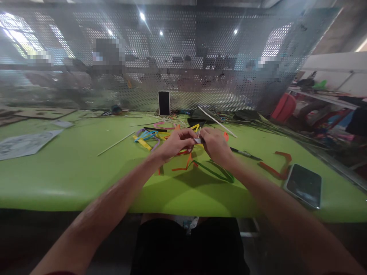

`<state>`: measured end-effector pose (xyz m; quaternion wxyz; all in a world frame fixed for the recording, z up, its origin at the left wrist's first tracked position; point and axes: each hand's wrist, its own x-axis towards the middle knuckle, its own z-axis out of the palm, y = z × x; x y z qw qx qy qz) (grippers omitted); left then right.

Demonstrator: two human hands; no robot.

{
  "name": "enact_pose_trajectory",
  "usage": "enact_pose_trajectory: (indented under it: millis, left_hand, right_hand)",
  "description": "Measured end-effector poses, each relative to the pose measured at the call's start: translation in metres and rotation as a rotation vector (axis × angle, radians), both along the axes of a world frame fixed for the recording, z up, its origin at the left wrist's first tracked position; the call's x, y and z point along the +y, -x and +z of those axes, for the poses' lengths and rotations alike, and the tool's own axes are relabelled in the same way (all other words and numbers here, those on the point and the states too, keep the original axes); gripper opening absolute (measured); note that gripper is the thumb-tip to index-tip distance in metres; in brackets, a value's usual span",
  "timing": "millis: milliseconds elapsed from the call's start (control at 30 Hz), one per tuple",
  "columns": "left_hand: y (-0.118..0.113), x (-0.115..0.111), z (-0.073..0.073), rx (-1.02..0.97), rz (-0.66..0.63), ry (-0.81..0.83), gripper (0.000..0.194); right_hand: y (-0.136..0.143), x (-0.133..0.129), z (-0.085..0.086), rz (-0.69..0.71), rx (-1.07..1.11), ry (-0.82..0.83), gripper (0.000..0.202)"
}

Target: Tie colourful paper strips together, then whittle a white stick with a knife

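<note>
My left hand [179,144] and my right hand [215,146] meet above the middle of the green table. Between their fingertips, both pinch a small whitish strip [197,140], partly hidden by the fingers. Coloured strips lie under and around the hands: an orange strip [187,165], a dark green strip [218,173] bent in a curve, a blue strip [149,134] and a yellow strip [143,143] to the left. Just right of my right hand lies a dark pen [246,153].
A phone [304,185] lies near the front right, beside a bent orange-red strip [275,170]. Another phone [164,103] stands upright at the back against a perforated metal screen [137,82]. A thin stick [115,144] and a printed paper sheet [27,144] are on the left.
</note>
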<state>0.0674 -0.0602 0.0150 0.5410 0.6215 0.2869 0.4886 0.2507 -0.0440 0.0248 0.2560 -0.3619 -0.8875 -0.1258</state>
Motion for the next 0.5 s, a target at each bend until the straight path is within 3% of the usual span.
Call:
enact_pose_trajectory:
  millis: [500]
  left_hand:
    - [-0.0001,-0.0003,0.0018,-0.012,-0.07,0.034,0.012]
  right_hand:
    - [0.0006,-0.0025,0.0011,-0.028,-0.028,-0.028,0.022]
